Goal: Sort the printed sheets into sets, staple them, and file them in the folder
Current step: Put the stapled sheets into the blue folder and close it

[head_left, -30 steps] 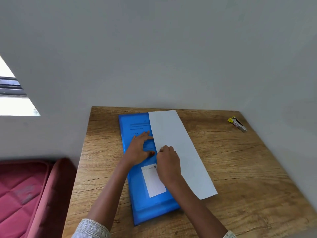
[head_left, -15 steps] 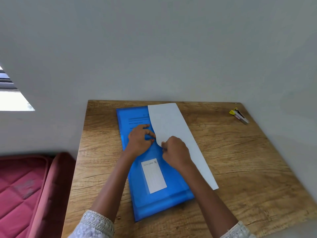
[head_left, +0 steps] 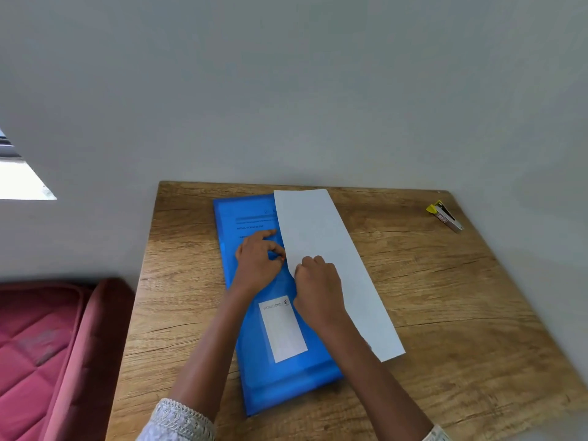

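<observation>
Paperwork on a wooden table (head_left: 461, 313), head view: a blue folder (head_left: 280, 361) lies at centre, with a white sheet (head_left: 334, 243) overlapping its 3 o'clock edge. The right grip (head_left: 318, 288) pinches the sheet's curled left edge. The left grip (head_left: 257, 262) rests bent-fingered on the folder; whether it holds anything cannot be told. A stapler (head_left: 445, 214) sits well apart at 2 o'clock, and a red quilted cushion (head_left: 47, 345) at 8 o'clock.

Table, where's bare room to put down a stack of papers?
Widest bare patch of the table: right side, between the white sheet and the right edge, nearer than the stapler. A narrower strip lies left of the blue folder. The middle is crowded: left hand and right hand rest on folder and sheet.
</observation>
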Demonstrator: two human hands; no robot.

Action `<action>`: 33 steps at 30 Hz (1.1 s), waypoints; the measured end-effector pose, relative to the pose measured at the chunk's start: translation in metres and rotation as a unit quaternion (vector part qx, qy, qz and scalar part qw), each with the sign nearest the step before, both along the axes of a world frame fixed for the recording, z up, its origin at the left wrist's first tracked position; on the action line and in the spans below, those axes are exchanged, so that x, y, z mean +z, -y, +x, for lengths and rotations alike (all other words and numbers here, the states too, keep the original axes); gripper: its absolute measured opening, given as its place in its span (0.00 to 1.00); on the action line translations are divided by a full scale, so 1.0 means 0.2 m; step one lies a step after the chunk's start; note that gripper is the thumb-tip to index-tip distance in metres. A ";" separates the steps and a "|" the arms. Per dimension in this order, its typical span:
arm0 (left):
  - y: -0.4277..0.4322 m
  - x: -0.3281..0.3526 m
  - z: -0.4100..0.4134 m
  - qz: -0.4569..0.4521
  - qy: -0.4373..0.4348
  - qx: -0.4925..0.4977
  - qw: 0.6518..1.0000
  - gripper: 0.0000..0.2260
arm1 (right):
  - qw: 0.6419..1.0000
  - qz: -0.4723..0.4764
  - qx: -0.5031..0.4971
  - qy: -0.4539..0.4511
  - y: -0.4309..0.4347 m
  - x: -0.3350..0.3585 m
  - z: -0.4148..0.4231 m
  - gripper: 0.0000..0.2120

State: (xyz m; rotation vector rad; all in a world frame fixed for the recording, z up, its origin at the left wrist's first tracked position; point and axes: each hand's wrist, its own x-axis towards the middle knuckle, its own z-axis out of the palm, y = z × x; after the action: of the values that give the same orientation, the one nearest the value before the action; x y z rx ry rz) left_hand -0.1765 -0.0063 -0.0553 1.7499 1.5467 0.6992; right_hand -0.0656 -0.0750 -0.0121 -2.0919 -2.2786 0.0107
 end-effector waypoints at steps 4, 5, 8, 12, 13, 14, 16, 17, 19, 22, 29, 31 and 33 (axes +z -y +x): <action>0.00 0.02 0.02 -0.015 -0.018 0.000 1.000 0.04 | 1.000 -0.012 0.019 0.019 -0.03 0.01 0.00 0.14; 0.00 0.02 0.03 -0.019 -0.023 0.001 1.000 0.04 | 0.999 -0.019 0.032 0.020 -0.03 0.02 0.00 0.08; 0.00 0.03 0.03 -0.019 -0.041 -0.017 0.999 0.06 | 0.996 -0.076 0.035 0.018 -0.04 0.05 0.02 0.07; 0.03 0.02 0.02 -0.001 -0.076 -0.052 0.996 0.08 | 0.994 -0.087 -0.039 -0.051 -0.11 0.07 0.10 0.07; 0.03 0.02 0.02 0.001 -0.076 -0.055 0.996 0.08 | 0.992 -0.085 -0.056 -0.071 -0.13 0.07 0.12 0.09; 0.03 0.02 0.01 -0.001 -0.069 -0.052 0.996 0.08 | 0.991 -0.080 -0.067 -0.087 -0.15 0.06 0.13 0.09; 0.03 0.02 0.01 -0.009 -0.049 -0.054 0.997 0.09 | 0.987 -0.066 -0.090 -0.115 -0.14 0.05 0.14 0.08; 0.03 0.02 0.00 -0.011 -0.042 -0.053 0.998 0.10 | 0.984 -0.058 -0.100 -0.134 -0.14 0.04 0.13 0.07; 0.03 0.01 -0.01 -0.012 -0.032 -0.052 0.998 0.10 | 0.972 -0.047 -0.128 -0.192 -0.12 0.02 0.14 0.08; 0.02 0.00 -0.01 -0.013 -0.013 -0.051 0.999 0.10 | 0.955 -0.050 -0.155 -0.247 -0.11 0.02 0.16 0.08; 0.01 -0.02 0.00 -0.005 -0.013 -0.048 0.999 0.10 | 0.959 -0.047 -0.142 -0.240 -0.10 0.02 0.14 0.08; 0.00 -0.02 -0.01 -0.005 -0.015 -0.048 0.999 0.10 | 0.967 -0.038 -0.135 -0.214 -0.08 0.01 0.12 0.06; -0.01 -0.02 -0.01 -0.006 -0.016 -0.048 0.999 0.10 | 0.977 -0.031 -0.122 -0.170 -0.06 0.00 0.08 0.05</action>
State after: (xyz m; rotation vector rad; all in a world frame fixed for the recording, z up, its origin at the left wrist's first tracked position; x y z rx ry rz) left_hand -0.1784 -0.0052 -0.0602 1.8225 1.4740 0.6161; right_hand -0.0493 -0.0622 -0.0111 -2.1838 -1.8415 0.4010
